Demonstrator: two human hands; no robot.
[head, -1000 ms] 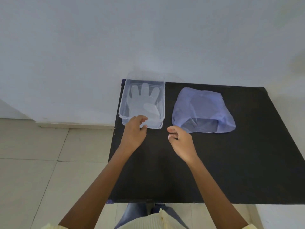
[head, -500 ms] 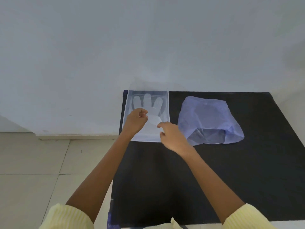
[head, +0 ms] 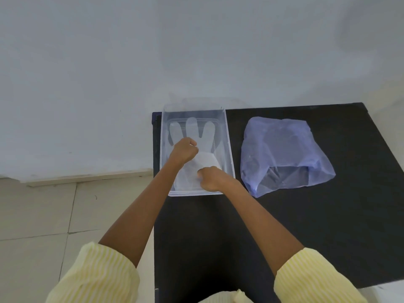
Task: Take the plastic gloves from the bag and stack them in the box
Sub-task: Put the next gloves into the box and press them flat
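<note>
Seen from a head-worn camera, looking down. Nearest, at 7 and 5 o'clock: two pale yellow striped sleeves (head: 94, 274), pushed up above bare forearms that reach forward over a black table (head: 317, 237).

Farther on, just above centre: a clear plastic box (head: 229, 158), rectangular, standing at the table's left far corner with its long side running away from the viewer. Lying flat inside: a translucent plastic glove (head: 192, 130), fingers pointing to 12 o'clock, cuff toward the near wall; whether more than one glove lies there cannot be told.

Right hand (head: 211, 177) inside the box at its near end, knuckles up, fingers curled under and pressed together at the cuff; whether that grip actually pinches the plastic cannot be told. Left hand (head: 183, 150) farther in, over the glove's palm at about 11 o'clock from the right hand, fingers curled shut into a loose fist; again unclear whether it holds the film.

At 3 o'clock from the box, apart from it: a crumpled pale blue plastic bag (head: 282, 149), lying flat on the table, mouth open toward the viewer.

Beyond, at 12 o'clock: a plain white wall (head: 196, 51). At 8 o'clock: a beige tiled floor (head: 39, 215).
</note>
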